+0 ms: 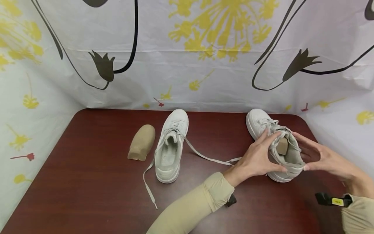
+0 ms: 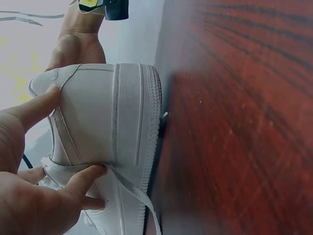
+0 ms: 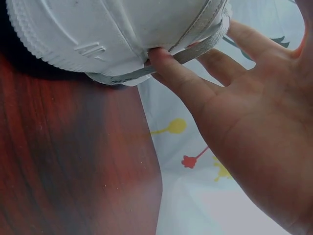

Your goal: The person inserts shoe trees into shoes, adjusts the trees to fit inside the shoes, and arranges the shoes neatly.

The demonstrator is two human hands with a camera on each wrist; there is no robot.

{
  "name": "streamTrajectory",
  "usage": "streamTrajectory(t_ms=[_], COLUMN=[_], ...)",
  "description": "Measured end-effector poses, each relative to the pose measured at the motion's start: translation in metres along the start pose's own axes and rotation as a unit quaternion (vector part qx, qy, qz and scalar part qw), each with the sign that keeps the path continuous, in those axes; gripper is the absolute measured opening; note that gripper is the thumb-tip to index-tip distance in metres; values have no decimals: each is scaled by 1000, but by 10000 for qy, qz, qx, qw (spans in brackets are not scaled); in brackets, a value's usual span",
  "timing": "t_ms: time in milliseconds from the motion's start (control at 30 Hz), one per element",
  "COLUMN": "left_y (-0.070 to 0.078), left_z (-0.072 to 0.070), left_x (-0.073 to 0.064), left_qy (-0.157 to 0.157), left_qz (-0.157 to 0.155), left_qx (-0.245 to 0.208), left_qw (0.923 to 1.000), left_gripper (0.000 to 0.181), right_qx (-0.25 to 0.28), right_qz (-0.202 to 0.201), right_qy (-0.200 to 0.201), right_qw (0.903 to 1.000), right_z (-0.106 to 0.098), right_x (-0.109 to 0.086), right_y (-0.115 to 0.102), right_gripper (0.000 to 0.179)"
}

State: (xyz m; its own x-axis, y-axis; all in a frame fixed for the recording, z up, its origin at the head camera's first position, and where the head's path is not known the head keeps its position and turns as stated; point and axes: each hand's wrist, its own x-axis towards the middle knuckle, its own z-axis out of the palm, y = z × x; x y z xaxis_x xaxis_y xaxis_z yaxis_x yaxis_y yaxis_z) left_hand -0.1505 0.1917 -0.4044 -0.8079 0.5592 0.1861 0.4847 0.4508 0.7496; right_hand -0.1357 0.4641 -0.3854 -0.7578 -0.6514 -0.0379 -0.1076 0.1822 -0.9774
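Note:
Both hands hold a white sneaker point(image 1: 257, 121) at the right of the table, toe pointing to the back wall. My left hand point(image 1: 255, 159) grips its left side, thumb by the heel and fingers at the laced collar. On the opposite side is my right hand point(image 1: 324, 157), its thumb at the heel; in the right wrist view its fingers touch the upper point(image 3: 151, 24) beside a loose lace point(image 3: 122, 77). Inside the shoe's opening shows a tan block-like shoe insert point(image 1: 282, 146), its front part hidden. The left wrist view shows the sneaker's side panel point(image 2: 90, 117) close up.
A second white sneaker point(image 1: 168, 159) stands mid-table, its laces point(image 1: 204, 157) trailing loosely to both sides. Left of it lies another tan shoe insert point(image 1: 142, 143). The dark red table point(image 1: 87, 169) meets a patterned cloth wall point(image 1: 163, 81) at the back.

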Motion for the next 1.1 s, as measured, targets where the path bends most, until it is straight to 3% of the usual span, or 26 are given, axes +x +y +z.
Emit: streamTrajectory(t_ms=[200, 467, 900, 1100], left_y=[2, 2, 3, 3], left_z=[3, 6, 8, 7], left_x=[5, 8, 13, 15], left_qy=[34, -81, -137, -327], left_qz=[-21, 36, 115, 47], left_qx=[44, 67, 12, -21], left_qw=[10000, 9999, 9998, 9995], left_gripper=[109, 108, 108, 109], right_qx=[237, 439, 579, 615], right_qz=[-464, -420, -218, -49], right_qy=[-129, -332, -317, -208], right_qw=[9986, 9976, 9976, 9979], right_z=[-6, -9, -19, -17], right_x=[1, -2, -6, -8], right_y=[4, 7, 9, 11], right_gripper=[102, 100, 100, 100])
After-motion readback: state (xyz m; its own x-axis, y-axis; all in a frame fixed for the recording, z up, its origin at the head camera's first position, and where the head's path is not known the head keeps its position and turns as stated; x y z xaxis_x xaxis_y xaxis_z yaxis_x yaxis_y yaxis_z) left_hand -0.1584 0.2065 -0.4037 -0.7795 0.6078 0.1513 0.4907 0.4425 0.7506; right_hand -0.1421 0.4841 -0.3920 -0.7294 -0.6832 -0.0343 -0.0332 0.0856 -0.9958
